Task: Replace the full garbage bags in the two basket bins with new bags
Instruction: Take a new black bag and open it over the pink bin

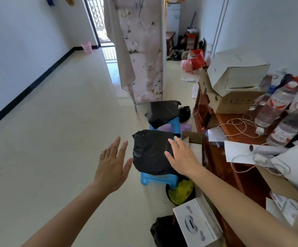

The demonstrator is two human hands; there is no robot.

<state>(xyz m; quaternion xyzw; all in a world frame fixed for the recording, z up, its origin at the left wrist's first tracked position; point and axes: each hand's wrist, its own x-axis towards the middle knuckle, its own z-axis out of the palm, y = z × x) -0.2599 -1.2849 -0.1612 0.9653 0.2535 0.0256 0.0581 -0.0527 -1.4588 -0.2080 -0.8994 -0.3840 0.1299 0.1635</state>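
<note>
**Both hands out, bare, over the black bag**

My left hand (pixel 113 162) is spread wide, fingers fanned, palm down, holding nothing, hovering just left of the near black bag (pixel 150 152). My right hand (pixel 181 158) is flat and open too, fingers together, lying across the right side of that same bag; I can't tell whether the palm presses on it or sits just above.

Biggest thing around me: the pale tiled floor (pixel 59 122), running away to a balcony door (pixel 98 20). A floral sheet (pixel 141 47) hangs down in the middle of the room, reaching almost to the floor. To my right, the reddish wooden worktop (pixel 233 175) is crowded: cardboard boxes (pixel 233 82) stacked at the far end, water bottles (pixel 278 104) leaning together, white cables (pixel 240 123) looped across the wood, loose papers (pixel 237 152).

Now the task's things. The near black bag drapes over a blue plastic stool (pixel 155 179). Beyond it, a second black bag (pixel 162 111) lies on another blue stool (pixel 160 127). Below my right forearm, a dark bin (pixel 180 191) sits on the floor against the worktop, with yellow-green plastic showing in its mouth. Nearer still, a crumpled black bag (pixel 164 230) sits on the floor beside a white printed box (pixel 198 223).

Far off by the left wall, a small pink basket bin (pixel 86 47) stands alone.
</note>
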